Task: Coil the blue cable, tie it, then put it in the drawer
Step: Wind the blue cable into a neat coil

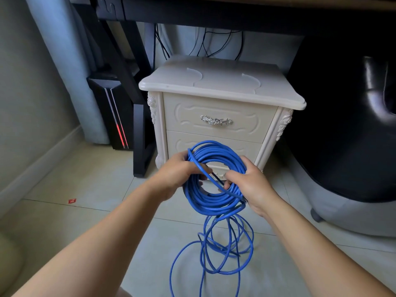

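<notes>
Blue cable [214, 203] formed a near-upright round coil before the white nightstand [214, 88], loose loops hanging to the tiled floor [85, 221]. Left hand [177, 174] gripped the coil's left side, right hand [254, 187] its right, fingers curled round the strands.

Probably a home bedroom, cream nightstand [220, 91], curtain [64, 71], tiled floor [85, 211]

No legible text, label, brand, number or sign. On the small red scrap [72, 201], down on the floor tiles well left of the nightstand [214, 116], any print too small to read.
</notes>
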Tool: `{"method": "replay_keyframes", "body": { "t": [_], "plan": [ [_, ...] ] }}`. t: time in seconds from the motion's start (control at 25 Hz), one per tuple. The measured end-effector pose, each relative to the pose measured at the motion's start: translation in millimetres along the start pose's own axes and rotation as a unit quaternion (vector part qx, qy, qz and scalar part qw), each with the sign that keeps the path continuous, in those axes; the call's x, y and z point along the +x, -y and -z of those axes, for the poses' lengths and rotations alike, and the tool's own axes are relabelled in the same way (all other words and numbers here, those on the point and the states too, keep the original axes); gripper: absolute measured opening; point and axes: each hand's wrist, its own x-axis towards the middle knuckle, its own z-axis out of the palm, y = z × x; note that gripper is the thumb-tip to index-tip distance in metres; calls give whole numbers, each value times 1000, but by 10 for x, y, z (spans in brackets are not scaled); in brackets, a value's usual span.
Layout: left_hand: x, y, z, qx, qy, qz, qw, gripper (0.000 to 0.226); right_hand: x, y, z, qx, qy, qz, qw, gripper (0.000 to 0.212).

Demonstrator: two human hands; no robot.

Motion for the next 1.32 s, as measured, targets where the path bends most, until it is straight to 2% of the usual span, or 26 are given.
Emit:
{"method": "replay_keyframes", "body": {
  "t": [0.12, 0.2, 0.28, 0.36, 0.44, 0.48, 0.52, 0.56, 0.64, 0.68, 0.72, 0.8, 0.88, 0.92, 1.0, 1.08, 1.12, 1.2, 1.28, 1.32],
  "plan": [
    [22, 27, -37, 18, -56, -25, 998, 16, 5, -17, -47, -7, -10, -5, 1000, 32],
    [19, 4, -59, 37, -83, -36, 995, 15, -1, -9, -93, -48, -82, 76, 993, 40],
    [9, -16, -74, 68, -108, -47, 991, 18, -59, 16, -131, -142, -123, 207, 960, 44],
    [2, -37, -62, 82, -133, -47, 987, 23, -111, 14, -153, -256, -96, 272, 923, 68],
    [0, -51, -36, 103, -151, -45, 982, 23, -115, -23, -135, -320, -74, 301, 896, 92],
    [0, -52, -28, 117, -151, -45, 980, 22, -100, -50, -128, -339, -72, 316, 883, 93],
    [-6, -54, -27, 132, -150, -45, 979, 20, -76, -69, -126, -354, -73, 329, 872, 83],
    [-12, -54, -28, 147, -149, -47, 977, 19, -44, -79, -131, -355, -78, 335, 869, 61],
    [-16, -45, -22, 177, -149, -54, 972, 18, 34, -78, -123, -321, -93, 330, 883, 15],
    [-16, -45, -7, 183, -149, -55, 970, 17, 82, -76, -88, -292, -89, 306, 902, 3],
    [-11, -47, 23, 184, -153, -55, 969, 18, 129, -76, -41, -271, -93, 270, 919, 5],
    [-10, -52, 99, 180, -164, -53, 968, 19, 196, -47, 76, -254, -116, 192, 941, 11],
    [-26, -64, 141, 178, -166, -56, 968, 18, 202, 1, 130, -169, -96, 129, 972, 29],
    [-40, -77, 141, 178, -160, -60, 969, 18, 181, 15, 123, -130, -60, 130, 981, 47],
    [-63, -113, 113, 177, -138, -75, 972, 22, 115, 41, 39, -136, 22, 165, 977, 81],
    [-79, -151, 95, 177, -103, -90, 975, 26, 79, 52, -70, -157, 68, 185, 968, 93],
    [-82, -164, 87, 180, -86, -99, 975, 27, 87, 35, -104, -160, 57, 192, 967, 87],
    [-91, -166, 76, 179, -75, -114, 974, 27, 131, 10, -148, -145, -4, 174, 974, 54],
    [-114, -149, 57, 161, -95, -123, 975, 29, 151, -5, -188, -135, -48, 135, 980, 26],
    [-123, -148, 46, 145, -108, -126, 975, 29, 161, -19, -202, -120, -53, 116, 985, 21]
  ]
}}
